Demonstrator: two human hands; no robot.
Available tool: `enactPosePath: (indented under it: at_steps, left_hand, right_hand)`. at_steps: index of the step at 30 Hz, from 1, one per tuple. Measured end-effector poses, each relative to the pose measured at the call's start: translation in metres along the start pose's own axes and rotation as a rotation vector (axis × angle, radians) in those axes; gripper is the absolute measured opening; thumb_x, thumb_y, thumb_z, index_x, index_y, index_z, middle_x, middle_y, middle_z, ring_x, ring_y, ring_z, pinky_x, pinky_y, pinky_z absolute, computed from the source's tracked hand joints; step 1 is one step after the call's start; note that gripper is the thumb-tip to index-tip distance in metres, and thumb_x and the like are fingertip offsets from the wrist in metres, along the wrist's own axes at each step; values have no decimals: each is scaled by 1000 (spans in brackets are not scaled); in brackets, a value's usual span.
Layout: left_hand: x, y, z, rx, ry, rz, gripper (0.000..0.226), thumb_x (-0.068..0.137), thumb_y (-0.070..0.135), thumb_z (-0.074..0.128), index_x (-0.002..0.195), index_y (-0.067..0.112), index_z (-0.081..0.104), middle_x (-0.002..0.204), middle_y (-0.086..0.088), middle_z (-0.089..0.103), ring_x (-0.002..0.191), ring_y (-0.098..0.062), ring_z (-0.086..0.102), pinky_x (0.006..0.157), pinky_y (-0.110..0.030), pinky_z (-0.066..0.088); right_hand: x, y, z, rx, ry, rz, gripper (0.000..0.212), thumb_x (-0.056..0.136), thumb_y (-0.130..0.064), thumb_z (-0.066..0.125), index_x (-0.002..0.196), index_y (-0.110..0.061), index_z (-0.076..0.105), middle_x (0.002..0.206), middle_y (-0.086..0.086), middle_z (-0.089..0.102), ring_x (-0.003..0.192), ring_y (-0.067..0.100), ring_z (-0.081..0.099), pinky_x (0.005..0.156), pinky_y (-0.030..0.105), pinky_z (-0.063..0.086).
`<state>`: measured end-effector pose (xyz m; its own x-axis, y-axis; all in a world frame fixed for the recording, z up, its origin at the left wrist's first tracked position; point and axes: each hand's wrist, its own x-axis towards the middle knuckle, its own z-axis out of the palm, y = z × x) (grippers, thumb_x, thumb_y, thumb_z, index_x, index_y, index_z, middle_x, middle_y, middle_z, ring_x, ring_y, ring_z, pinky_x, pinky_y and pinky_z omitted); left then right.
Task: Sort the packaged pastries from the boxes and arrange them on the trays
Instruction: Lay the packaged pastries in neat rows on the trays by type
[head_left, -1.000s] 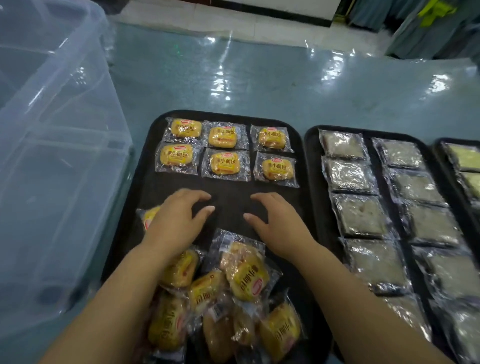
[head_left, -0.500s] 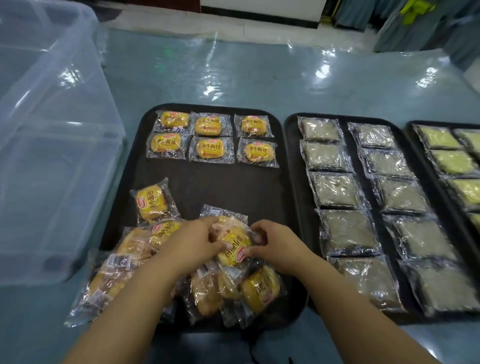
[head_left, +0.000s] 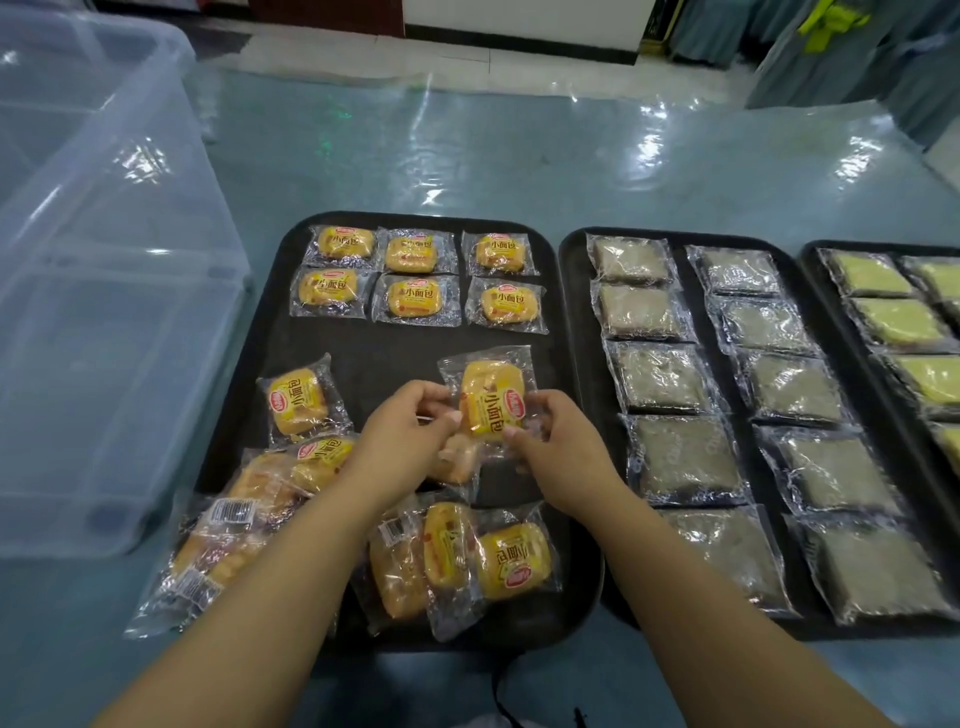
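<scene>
At the near edge of the black plastic tray (head_left: 389, 358) lies a heap of wrapped yellow buns (head_left: 509, 564). Over its middle, the left hand (head_left: 400, 444) and right hand (head_left: 553, 449) both pinch one clear-wrapped yellow bun (head_left: 488, 400). Six neat buns (head_left: 415, 297) sit at its far end.

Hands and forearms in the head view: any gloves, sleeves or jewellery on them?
None show. The left hand and right hand are ungloved, with no rings. The left forearm and right forearm are bare to the frame's bottom edge: no sleeve, watch or bracelet in view. Visible nails look short and plain.
</scene>
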<state>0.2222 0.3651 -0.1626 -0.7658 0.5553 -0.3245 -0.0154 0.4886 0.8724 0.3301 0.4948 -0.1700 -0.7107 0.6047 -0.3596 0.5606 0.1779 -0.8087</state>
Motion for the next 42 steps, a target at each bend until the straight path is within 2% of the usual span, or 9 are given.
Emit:
enactPosePath:
  at_steps: [2, 5, 8, 18, 26, 30, 36, 39, 42]
  left_hand:
    - [7, -7, -3, 269, 18, 87, 32, 92, 17, 56, 124, 22, 52, 114, 6, 57, 98, -8, 55, 80, -21, 47]
    - [16, -18, -10, 681, -89, 172, 52, 88, 20, 60, 136, 24, 42, 137, 2, 43, 126, -20, 36, 104, -35, 35]
    - [22, -22, -13, 866, -321, 123, 66, 80, 28, 67, 139, 31, 37, 144, 4, 33, 131, -25, 27, 106, -39, 33]
    - [33, -27, -1, 903, -367, 174, 64, 81, 35, 65, 139, 29, 39, 134, 3, 28, 124, -20, 32, 100, -35, 40]
    - [50, -9, -11, 455, -40, 155, 36, 97, 37, 42, 127, 22, 55, 115, 1, 57, 105, -21, 53, 91, -38, 45]
    - [58, 2, -14, 182, 123, 64, 27, 98, 29, 44, 121, 21, 53, 106, 4, 61, 86, -10, 56, 69, -25, 46]
    - [67, -6, -10, -97, 171, -114, 19, 94, 16, 52, 110, 21, 42, 112, -6, 61, 81, -18, 66, 78, -43, 57]
    - [68, -12, -11, 122, 179, -173, 43, 93, 18, 56, 129, 22, 33, 117, -8, 59, 92, -21, 62, 83, -39, 53]
    - [64, -18, -15, 458, 212, -123, 67, 86, 18, 66, 141, 19, 28, 136, -10, 43, 122, -27, 46, 98, -38, 40]
  right_hand:
    - [3, 0, -6, -22, 70, -3, 29, 89, -23, 63, 114, -27, 50, 97, -12, 59, 90, 13, 62, 81, 42, 56]
    - [7, 1, -17, -105, 123, -19, 32, 92, -22, 59, 122, -23, 49, 100, -11, 56, 91, 11, 58, 77, 30, 50]
    - [14, 1, -23, -146, 136, -15, 33, 93, -21, 57, 125, -22, 49, 107, -6, 58, 94, 12, 55, 78, 28, 44]
    - [32, 3, -23, -197, 117, 18, 32, 94, -22, 55, 126, -21, 49, 115, 1, 61, 95, 15, 54, 78, 28, 43]
    - [43, 3, -33, -169, 154, 45, 31, 95, -19, 53, 125, -18, 49, 111, 2, 59, 91, 13, 51, 75, 27, 40]
    - [48, 2, -33, -158, 165, 45, 32, 95, -18, 52, 127, -18, 49, 113, 2, 59, 91, 13, 50, 76, 26, 39]
    - [50, 2, -30, -176, 138, 33, 35, 96, -20, 51, 130, -21, 47, 114, 2, 60, 92, 14, 52, 76, 26, 39]
    - [52, 2, -28, -195, 114, 36, 37, 96, -21, 52, 132, -23, 46, 114, 0, 59, 90, 12, 52, 72, 25, 39]
    - [55, 4, -27, -208, 77, 42, 31, 95, -21, 51, 126, -26, 51, 105, -5, 59, 80, 4, 52, 59, 18, 36]
